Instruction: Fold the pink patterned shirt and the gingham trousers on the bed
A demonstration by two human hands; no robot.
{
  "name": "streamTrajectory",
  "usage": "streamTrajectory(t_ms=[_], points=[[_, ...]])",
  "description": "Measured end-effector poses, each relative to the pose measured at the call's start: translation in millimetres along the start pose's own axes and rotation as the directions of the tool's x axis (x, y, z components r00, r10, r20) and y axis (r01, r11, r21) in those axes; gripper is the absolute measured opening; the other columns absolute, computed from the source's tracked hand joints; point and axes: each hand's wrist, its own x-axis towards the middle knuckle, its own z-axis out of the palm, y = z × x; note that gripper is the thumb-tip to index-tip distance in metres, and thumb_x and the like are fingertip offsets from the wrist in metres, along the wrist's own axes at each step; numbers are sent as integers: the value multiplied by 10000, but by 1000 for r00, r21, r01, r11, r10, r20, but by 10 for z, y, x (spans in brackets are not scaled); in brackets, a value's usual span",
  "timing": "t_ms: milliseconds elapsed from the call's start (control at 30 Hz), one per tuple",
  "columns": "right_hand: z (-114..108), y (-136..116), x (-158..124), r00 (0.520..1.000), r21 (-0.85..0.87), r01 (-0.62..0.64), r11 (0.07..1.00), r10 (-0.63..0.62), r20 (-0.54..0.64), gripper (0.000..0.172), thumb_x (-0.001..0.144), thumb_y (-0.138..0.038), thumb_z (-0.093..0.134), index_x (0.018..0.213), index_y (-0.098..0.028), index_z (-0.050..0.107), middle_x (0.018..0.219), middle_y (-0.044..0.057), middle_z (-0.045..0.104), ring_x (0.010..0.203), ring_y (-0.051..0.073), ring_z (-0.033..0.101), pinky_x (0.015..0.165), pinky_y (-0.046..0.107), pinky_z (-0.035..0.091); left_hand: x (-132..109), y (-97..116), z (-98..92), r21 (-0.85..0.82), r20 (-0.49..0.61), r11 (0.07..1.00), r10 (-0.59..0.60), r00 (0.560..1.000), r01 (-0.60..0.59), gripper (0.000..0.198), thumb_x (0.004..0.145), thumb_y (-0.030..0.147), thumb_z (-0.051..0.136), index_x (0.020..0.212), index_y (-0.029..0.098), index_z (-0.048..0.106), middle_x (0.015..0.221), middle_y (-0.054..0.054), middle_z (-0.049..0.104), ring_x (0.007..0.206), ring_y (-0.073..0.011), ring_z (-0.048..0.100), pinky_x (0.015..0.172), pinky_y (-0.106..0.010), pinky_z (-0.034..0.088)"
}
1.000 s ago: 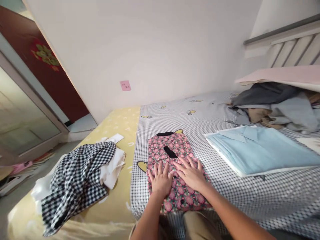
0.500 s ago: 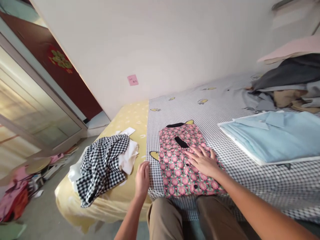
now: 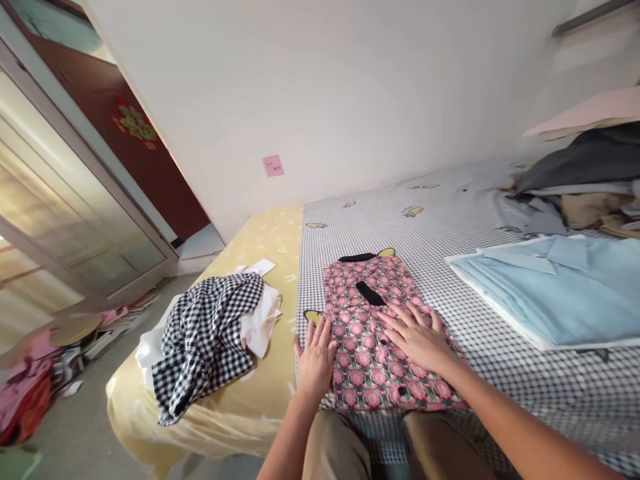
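A folded pink flowered garment (image 3: pixel 370 313) with black trim lies on the checked bed sheet (image 3: pixel 450 207) in front of me. My right hand (image 3: pixel 417 337) rests flat on its middle, fingers spread and open. My left hand (image 3: pixel 315 360) lies flat at the garment's left edge, fingers stretched out, partly on the sheet.
A crumpled black-and-white checked garment (image 3: pixel 205 340) over white cloth lies on the yellow bedding (image 3: pixel 270 233) at left. A folded light blue shirt (image 3: pixel 555 287) sits at right, a heap of grey and tan clothes (image 3: pixel 580 180) behind it. Clutter covers the floor (image 3: pixel 35 373) at far left.
My left hand left the pink garment, swung out to the bed's left edge, then came back to the garment's left side. My right hand stayed flat on it. The view shifted left.
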Motion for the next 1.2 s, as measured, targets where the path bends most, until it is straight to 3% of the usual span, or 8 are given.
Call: streamTrajectory(t_ms=[200,400,500,667,733,833,1000,1200], points=[[27,4,9,1000,8,-21,1000,21,-6,511,1003,-602,294,1483,-539,460,1622,-70,425,1496,356,329,1183,704,135,219,-103,45,41,128,999,25,991,-31,541,1040,415,300,1581,398,306,1666,46,335,1583,-262,172,1250,-676,48],[-27,-62,47,999,68,-43,997,42,13,505,1008,-566,337,1486,-491,483,1634,-39,410,1513,356,295,1190,712,95,378,-190,132,-9,86,999,34,996,-33,558,1012,416,377,1567,353,368,1665,-45,344,1563,-372,213,1178,-783,120],[-155,-3,132,997,231,-55,971,43,59,508,986,-580,390,1451,-443,544,1608,-2,454,1504,378,318,1171,749,128,341,-302,123,-55,33,994,100,994,-99,520,1021,381,345,1530,339,442,1623,-68,429,1537,-346,301,1188,-744,190],[-481,533,15,998,415,41,909,-18,-58,573,1037,-451,260,1583,-319,371,1617,56,437,1474,243,408,1181,506,365,17,-719,38,-127,-54,967,215,975,-220,538,1033,314,240,1484,232,522,1542,-104,543,1446,-209,474,1199,-463,384],[-557,834,-212,993,432,102,896,-67,-96,589,1009,-458,362,1573,-295,397,1607,86,447,1471,267,415,1184,500,365,-186,-908,35,-87,-76,961,257,963,-263,520,1015,340,360,1508,239,488,1573,-104,503,1470,-222,441,1208,-465,371],[-578,1194,-644,988,290,148,946,-151,-13,737,902,-447,589,1590,-321,354,1652,108,363,1486,332,385,1183,564,344,-471,-1082,72,142,-147,940,330,932,-310,608,947,321,565,1539,326,429,1634,-91,404,1510,-273,375,1222,-548,316],[-509,1269,-1095,937,40,347,937,-344,-54,1049,792,-219,692,1640,-381,96,1717,67,204,1563,319,199,1234,621,186,-642,-905,53,421,-235,856,422,876,-299,750,855,262,730,1540,326,432,1648,-153,351,1515,-341,352,1249,-637,145],[-374,962,-916,887,-1,449,893,-446,-117,1056,773,-61,571,1639,-398,71,1716,55,213,1567,298,185,1228,643,146,-458,-501,23,414,-80,791,525,848,-451,947,833,272,761,1602,403,226,1674,-95,313,1540,-318,300,1254,-652,-16]])
